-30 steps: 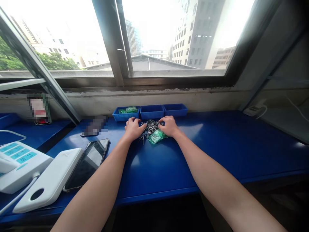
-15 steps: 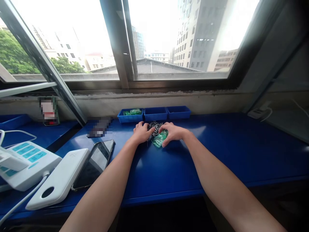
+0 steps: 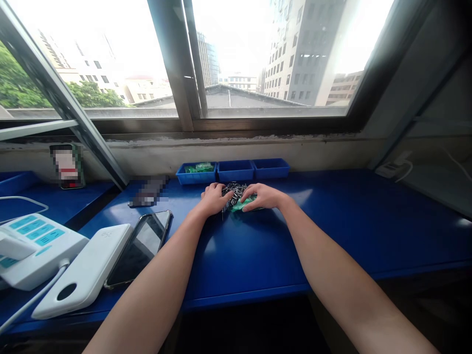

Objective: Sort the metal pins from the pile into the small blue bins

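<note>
Versus half second ago: less of green bag (image 3: 238, 207) shows, right hand (image 3: 262, 195) bent over it; bag being handled, pin pile (image 3: 231, 191) untidied on blue table (image 3: 250, 255). Right fingers seemingly pinch bag. Left hand (image 3: 215, 200) half-curled at pile's left; grasp can't tell. Bag's visible length roughly left-right; pins point every way.

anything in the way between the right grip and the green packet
Nothing visible: the right grip is curled over the green packet. The metal pieces lie just beyond it, not in between.
</note>
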`<state>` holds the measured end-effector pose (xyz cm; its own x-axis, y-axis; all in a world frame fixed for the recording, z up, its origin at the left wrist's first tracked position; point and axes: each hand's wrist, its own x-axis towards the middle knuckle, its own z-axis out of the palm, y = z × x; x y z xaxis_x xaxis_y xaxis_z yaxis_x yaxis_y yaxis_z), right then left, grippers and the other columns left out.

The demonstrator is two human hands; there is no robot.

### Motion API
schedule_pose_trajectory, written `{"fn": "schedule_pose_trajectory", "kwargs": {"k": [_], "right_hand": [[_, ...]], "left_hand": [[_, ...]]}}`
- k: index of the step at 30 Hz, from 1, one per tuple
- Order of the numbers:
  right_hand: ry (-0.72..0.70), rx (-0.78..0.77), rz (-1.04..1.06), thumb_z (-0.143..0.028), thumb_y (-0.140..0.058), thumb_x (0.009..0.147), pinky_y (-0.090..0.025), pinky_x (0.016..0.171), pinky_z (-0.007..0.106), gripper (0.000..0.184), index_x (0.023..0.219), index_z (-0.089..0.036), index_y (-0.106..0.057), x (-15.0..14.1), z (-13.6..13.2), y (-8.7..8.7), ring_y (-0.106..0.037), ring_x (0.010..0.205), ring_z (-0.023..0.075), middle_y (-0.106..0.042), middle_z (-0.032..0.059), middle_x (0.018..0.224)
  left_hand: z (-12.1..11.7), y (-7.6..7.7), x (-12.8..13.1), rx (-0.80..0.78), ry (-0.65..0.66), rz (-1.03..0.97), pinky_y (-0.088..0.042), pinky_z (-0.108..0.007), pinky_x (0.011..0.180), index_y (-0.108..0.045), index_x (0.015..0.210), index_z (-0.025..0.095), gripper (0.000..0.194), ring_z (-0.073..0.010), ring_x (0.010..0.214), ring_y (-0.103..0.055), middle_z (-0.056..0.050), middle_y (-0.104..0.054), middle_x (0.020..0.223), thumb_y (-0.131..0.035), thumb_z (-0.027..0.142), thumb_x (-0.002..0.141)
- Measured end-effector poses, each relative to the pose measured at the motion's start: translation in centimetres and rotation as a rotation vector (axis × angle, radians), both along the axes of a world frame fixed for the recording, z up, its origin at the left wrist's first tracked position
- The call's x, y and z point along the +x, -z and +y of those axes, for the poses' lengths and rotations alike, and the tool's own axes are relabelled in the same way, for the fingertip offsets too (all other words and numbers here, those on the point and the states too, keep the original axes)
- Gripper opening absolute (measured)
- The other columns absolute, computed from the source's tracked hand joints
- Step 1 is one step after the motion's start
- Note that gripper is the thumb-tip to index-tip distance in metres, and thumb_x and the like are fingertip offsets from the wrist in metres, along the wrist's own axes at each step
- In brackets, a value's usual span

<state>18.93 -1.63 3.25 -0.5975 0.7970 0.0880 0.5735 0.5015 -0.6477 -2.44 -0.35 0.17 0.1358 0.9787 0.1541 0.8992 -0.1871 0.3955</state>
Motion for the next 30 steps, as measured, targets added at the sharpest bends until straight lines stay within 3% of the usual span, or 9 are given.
{"fn": "schedule_pose_trajectory", "kwargs": {"k": [7,12,14,18,21,27,30], "right_hand": [[0.106,0.014,0.351,-0.047,-0.073,0.064,-0.048,0.065,0.028,0.033,0.079,-0.018,-0.076,0.4,0.6,0.6,-0.061,0.075,0.0191,-0.070,0.0050,0.081],[0.230,0.008,0.602,-0.049,-0.072,0.063,-0.045,0.061,0.028,0.035,0.076,-0.017,-0.075,-0.4,0.9,1.3,-0.058,0.066,0.0162,-0.068,0.0042,0.071],[0.280,0.045,0.682,-0.050,-0.073,0.061,-0.044,0.062,0.028,0.036,0.073,-0.017,-0.074,-1.1,0.9,1.5,-0.057,0.068,0.0160,-0.067,0.0044,0.072],[0.337,0.022,0.775,-0.057,-0.070,0.061,-0.041,0.056,0.027,0.044,0.076,-0.015,-0.073,-2.4,1.1,2.0,-0.053,0.061,0.0138,-0.062,0.0027,0.066],[0.320,0.020,0.749,-0.060,-0.067,0.064,-0.036,0.053,0.026,0.049,0.081,-0.015,-0.074,-2.8,1.1,2.4,-0.047,0.056,0.0114,-0.057,0.0001,0.060],[0.304,0.303,0.427,-0.050,-0.067,0.071,-0.040,0.059,0.026,0.033,0.069,-0.018,-0.073,-2.3,0.9,2.6,-0.049,0.061,0.0110,-0.056,0.0012,0.070],[0.311,0.380,0.356,-0.047,-0.067,0.073,-0.040,0.060,0.025,0.030,0.068,-0.018,-0.073,-2.2,0.9,2.7,-0.051,0.062,0.0109,-0.057,0.0018,0.072]], "left_hand": [[-0.4,-0.8,0.2,0.166,0.070,-0.129,-0.031,-0.043,0.103,-0.055,0.122,0.022,0.048,-0.0283,0.125,-0.041,-0.011,-0.050,0.131,-0.039,0.050,0.087],[-1.0,-1.4,0.4,0.241,0.214,-0.287,-0.036,-0.036,0.099,-0.062,0.110,0.021,0.042,-0.0239,0.115,-0.050,-0.006,-0.061,0.117,-0.036,0.048,0.090],[-1.4,-1.7,0.5,0.228,0.286,-0.366,-0.041,-0.033,0.092,-0.063,0.105,0.021,0.041,-0.0226,0.105,-0.056,-0.005,-0.065,0.107,-0.038,0.050,0.089],[-1.9,-1.7,0.8,0.243,0.342,-0.457,-0.045,-0.028,0.070,-0.064,0.091,0.018,0.034,-0.0182,0.076,-0.059,-0.002,-0.066,0.082,-0.060,0.049,0.077],[-1.4,-1.1,0.9,0.264,0.288,-0.560,-0.043,-0.026,0.062,-0.062,0.080,0.018,0.030,-0.0155,0.068,-0.056,0.000,-0.063,0.073,-0.066,0.046,0.072],[-0.1,-0.1,0.7,0.083,0.291,-0.895,-0.047,-0.028,0.065,-0.062,0.078,0.015,0.034,-0.0154,0.067,-0.059,-0.003,-0.066,0.074,-0.075,0.043,0.063],[0.1,0.1,0.9,0.081,0.311,-0.941,-0.048,-0.028,0.067,-0.064,0.079,0.015,0.032,-0.0154,0.069,-0.060,-0.003,-0.067,0.076,-0.075,0.040,0.064]]}}
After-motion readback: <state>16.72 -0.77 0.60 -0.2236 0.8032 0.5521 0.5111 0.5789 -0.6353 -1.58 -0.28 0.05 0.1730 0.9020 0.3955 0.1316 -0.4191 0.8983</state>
